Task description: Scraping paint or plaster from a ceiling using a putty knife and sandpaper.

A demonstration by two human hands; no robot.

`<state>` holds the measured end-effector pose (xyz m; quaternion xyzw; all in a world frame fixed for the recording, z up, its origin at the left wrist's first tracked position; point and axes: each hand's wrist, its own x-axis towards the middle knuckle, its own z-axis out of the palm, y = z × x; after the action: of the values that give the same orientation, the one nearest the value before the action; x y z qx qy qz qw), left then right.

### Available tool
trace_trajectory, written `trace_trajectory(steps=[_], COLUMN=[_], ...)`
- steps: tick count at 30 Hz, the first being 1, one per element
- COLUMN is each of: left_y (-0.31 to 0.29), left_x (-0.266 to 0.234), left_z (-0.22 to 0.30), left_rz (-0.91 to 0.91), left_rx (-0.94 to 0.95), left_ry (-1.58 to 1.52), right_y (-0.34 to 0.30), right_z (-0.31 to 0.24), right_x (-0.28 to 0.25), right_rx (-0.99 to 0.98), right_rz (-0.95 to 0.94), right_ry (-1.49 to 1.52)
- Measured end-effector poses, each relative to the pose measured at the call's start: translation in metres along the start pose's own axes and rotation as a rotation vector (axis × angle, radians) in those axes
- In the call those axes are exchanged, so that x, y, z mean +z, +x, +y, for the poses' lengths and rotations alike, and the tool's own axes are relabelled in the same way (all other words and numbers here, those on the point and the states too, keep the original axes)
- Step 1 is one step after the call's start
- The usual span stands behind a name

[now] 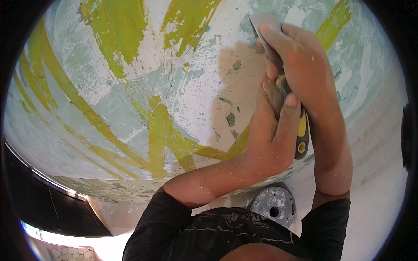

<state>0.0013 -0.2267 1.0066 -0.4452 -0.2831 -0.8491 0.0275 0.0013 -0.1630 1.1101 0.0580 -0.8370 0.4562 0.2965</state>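
Both my hands are on a scraper with a black and yellow handle and a flat metal blade. My left hand wraps round the handle, its thumb along the side and the handle's end sticking out below. Above it, my right hand is closed about the upper part, with a finger or thumb pressed along the blade. The blade's edge is at a wall of flaking paint in white, pale green and yellow-green. I cannot tell whether the edge touches it. Dust specks dot my forearms.
A round grey, paint-spattered object with a hole in its top stands below, close to my body. A stone-patterned band runs along the wall's foot. A dark panel is at the lower left. Plain pale wall continues on the right.
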Motion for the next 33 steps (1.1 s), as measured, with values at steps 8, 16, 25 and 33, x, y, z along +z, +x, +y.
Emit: trace_trajectory(steps=[8, 16, 25, 33], left_y=[0.0, 0.0, 0.003, 0.007], left_x=[-0.003, 0.004, 0.004, -0.001], left_z=[0.001, 0.005, 0.002, 0.015], left_rz=[-0.067, -0.063, -0.014, -0.076], left_rx=[0.09, 0.15, 0.112, -0.066], left_ry=[0.255, 0.196, 0.084, 0.009], right_y=[0.0, 0.001, 0.005, 0.01], right_z=[0.002, -0.003, -0.006, -0.014], right_x=[-0.003, -0.005, -0.003, -0.001], right_rx=[0.037, -0.015, -0.078, -0.16], right_rz=[-0.017, -0.025, -0.053, -0.047], right_ry=[-0.025, -0.135, -0.17, -0.177])
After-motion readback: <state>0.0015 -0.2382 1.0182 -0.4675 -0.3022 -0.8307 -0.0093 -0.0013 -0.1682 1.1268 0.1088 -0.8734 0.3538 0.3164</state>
